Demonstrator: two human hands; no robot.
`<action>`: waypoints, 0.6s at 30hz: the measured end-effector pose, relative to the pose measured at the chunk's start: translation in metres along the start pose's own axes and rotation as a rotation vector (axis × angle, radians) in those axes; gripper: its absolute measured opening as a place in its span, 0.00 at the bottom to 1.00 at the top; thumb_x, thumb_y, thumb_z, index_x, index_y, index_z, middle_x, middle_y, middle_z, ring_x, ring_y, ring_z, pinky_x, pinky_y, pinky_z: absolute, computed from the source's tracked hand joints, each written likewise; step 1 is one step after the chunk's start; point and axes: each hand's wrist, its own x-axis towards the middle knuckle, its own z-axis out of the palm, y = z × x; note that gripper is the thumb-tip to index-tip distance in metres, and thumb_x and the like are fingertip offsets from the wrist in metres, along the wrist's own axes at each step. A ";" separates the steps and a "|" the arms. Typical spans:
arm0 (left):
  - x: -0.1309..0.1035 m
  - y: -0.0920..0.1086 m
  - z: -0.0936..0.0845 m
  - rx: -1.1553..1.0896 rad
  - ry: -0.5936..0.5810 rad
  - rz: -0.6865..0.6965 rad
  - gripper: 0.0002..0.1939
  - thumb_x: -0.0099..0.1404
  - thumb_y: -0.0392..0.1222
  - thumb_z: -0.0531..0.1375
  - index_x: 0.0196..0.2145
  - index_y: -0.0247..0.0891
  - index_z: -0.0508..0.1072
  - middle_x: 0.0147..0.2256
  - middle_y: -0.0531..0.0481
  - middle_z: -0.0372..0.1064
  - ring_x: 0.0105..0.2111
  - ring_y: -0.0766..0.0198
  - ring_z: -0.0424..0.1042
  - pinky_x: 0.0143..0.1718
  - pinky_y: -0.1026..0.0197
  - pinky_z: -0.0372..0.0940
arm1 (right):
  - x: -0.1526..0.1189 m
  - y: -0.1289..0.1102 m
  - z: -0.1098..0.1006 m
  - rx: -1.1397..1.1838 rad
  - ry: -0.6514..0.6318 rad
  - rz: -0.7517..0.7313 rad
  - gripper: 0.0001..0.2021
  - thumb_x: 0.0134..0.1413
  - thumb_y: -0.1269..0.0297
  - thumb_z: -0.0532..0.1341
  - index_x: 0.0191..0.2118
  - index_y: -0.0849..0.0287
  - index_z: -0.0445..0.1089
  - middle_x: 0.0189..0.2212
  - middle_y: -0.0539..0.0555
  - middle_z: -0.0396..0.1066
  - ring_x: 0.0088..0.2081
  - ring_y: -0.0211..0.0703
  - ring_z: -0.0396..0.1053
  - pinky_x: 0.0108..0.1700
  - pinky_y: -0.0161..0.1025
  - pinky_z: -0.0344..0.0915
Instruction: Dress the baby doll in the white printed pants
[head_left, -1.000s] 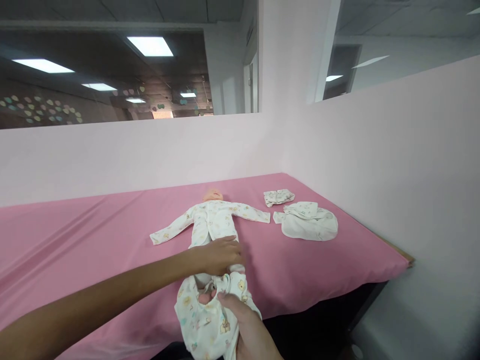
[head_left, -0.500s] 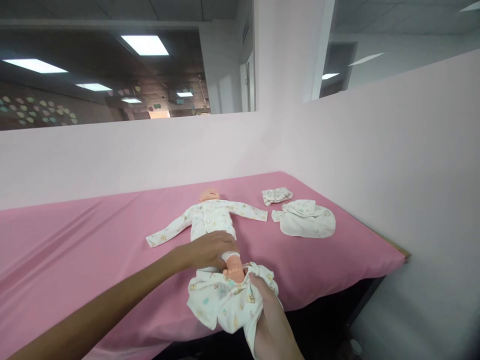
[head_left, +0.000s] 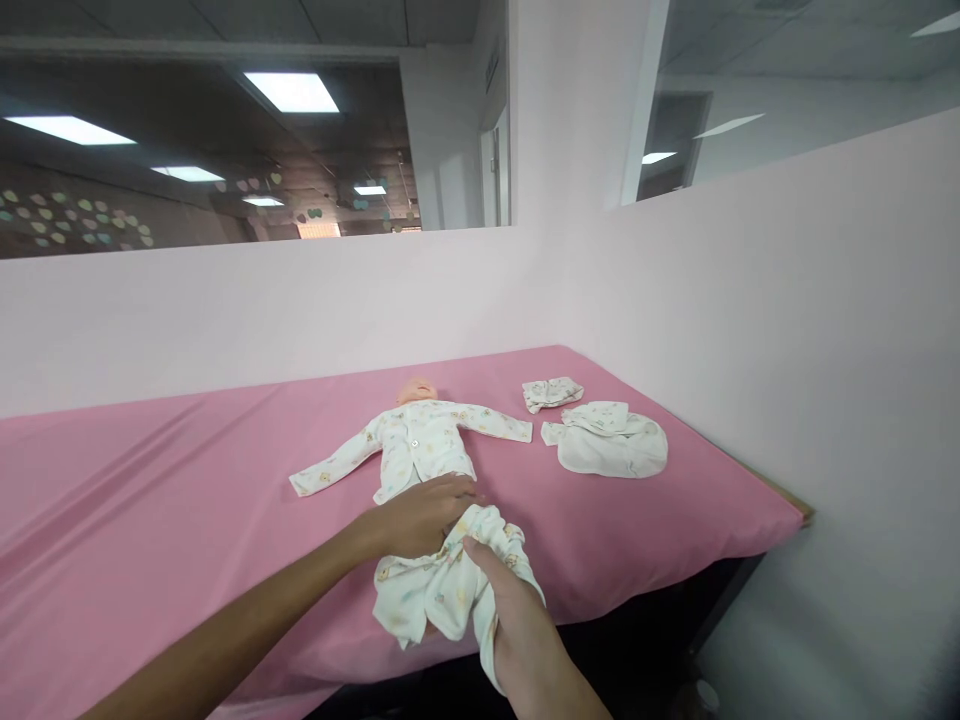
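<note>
Baby trousers bunched at doll lower body, near counter front edge. Left hand fingers curled over waistband; right hand pinching leg fabric. Cloth likely light, soft, floppy, stretchy: best gripped at waistband hem, both sides.

Printed white baby trousers bunched over doll's legs.

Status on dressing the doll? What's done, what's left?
Done: printed top is on the baby doll, sleeves spread on the pink sheet. In hand: left hand rests at the doll's waist while right hand grips the bunched printed pants over the legs; not smoothed out. Left: small folded garments lie untouched beside the doll.
</note>
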 end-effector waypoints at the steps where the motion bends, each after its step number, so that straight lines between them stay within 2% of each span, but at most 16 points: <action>1: -0.005 0.006 -0.003 -0.077 0.026 -0.063 0.28 0.60 0.23 0.51 0.55 0.42 0.69 0.55 0.47 0.67 0.54 0.56 0.67 0.52 0.56 0.64 | 0.000 -0.002 0.002 0.039 0.033 0.063 0.26 0.43 0.59 0.72 0.50 0.60 0.69 0.41 0.57 0.74 0.44 0.49 0.73 0.42 0.41 0.71; 3: -0.019 0.023 -0.002 -0.193 0.140 -0.244 0.23 0.68 0.30 0.50 0.58 0.45 0.66 0.57 0.49 0.66 0.53 0.59 0.69 0.50 0.57 0.67 | -0.001 -0.005 0.004 0.111 0.081 0.160 0.27 0.44 0.59 0.72 0.51 0.59 0.69 0.43 0.56 0.74 0.46 0.48 0.72 0.42 0.39 0.70; 5: -0.032 0.048 0.008 -0.167 0.286 -0.379 0.19 0.72 0.41 0.50 0.59 0.45 0.64 0.57 0.48 0.66 0.55 0.56 0.67 0.53 0.53 0.66 | -0.003 -0.007 0.004 0.133 0.069 0.193 0.27 0.46 0.56 0.71 0.52 0.59 0.69 0.42 0.55 0.74 0.46 0.45 0.72 0.42 0.36 0.69; 7: -0.041 0.073 0.027 -0.039 0.282 -0.352 0.24 0.70 0.46 0.56 0.62 0.42 0.60 0.60 0.44 0.62 0.57 0.51 0.65 0.55 0.48 0.65 | -0.004 -0.008 0.003 0.138 0.028 0.254 0.26 0.48 0.52 0.69 0.51 0.59 0.70 0.41 0.54 0.74 0.45 0.43 0.72 0.41 0.35 0.69; 8: -0.043 0.083 0.037 0.039 0.282 -0.327 0.26 0.68 0.43 0.58 0.61 0.40 0.60 0.59 0.43 0.64 0.56 0.49 0.65 0.54 0.47 0.66 | -0.005 -0.008 0.001 0.137 0.007 0.290 0.26 0.49 0.50 0.68 0.51 0.59 0.70 0.41 0.54 0.73 0.44 0.42 0.72 0.41 0.34 0.69; 10: -0.042 0.095 0.056 0.219 0.369 -0.285 0.28 0.66 0.39 0.58 0.62 0.33 0.58 0.58 0.38 0.64 0.56 0.46 0.65 0.54 0.43 0.65 | -0.007 -0.008 -0.002 0.135 -0.015 0.322 0.26 0.50 0.47 0.67 0.51 0.59 0.70 0.40 0.53 0.73 0.42 0.42 0.72 0.39 0.34 0.69; 12: -0.035 0.096 0.068 0.333 0.442 -0.279 0.26 0.64 0.35 0.58 0.60 0.29 0.60 0.55 0.36 0.66 0.53 0.45 0.67 0.52 0.43 0.66 | -0.007 -0.006 -0.005 0.124 -0.022 0.298 0.26 0.50 0.47 0.67 0.50 0.58 0.70 0.40 0.52 0.73 0.41 0.40 0.71 0.38 0.34 0.68; 14: -0.027 0.091 0.074 0.399 0.476 -0.314 0.20 0.62 0.31 0.57 0.52 0.29 0.66 0.49 0.37 0.71 0.46 0.47 0.71 0.45 0.46 0.70 | -0.006 -0.005 -0.005 0.104 -0.016 0.263 0.25 0.49 0.49 0.68 0.49 0.57 0.70 0.38 0.51 0.73 0.40 0.38 0.71 0.38 0.32 0.68; 16: -0.021 0.085 0.074 0.455 0.456 -0.343 0.13 0.60 0.27 0.56 0.43 0.32 0.69 0.40 0.41 0.73 0.37 0.51 0.74 0.34 0.50 0.71 | -0.004 -0.003 -0.004 0.088 0.012 0.227 0.23 0.46 0.51 0.70 0.46 0.58 0.70 0.36 0.50 0.72 0.38 0.38 0.71 0.38 0.32 0.67; 18: -0.017 0.080 0.073 0.518 0.405 -0.335 0.11 0.60 0.24 0.54 0.38 0.34 0.69 0.33 0.46 0.71 0.30 0.55 0.72 0.26 0.54 0.67 | -0.003 -0.003 -0.001 0.071 0.028 0.177 0.21 0.45 0.52 0.70 0.41 0.58 0.70 0.32 0.50 0.71 0.37 0.38 0.71 0.37 0.33 0.67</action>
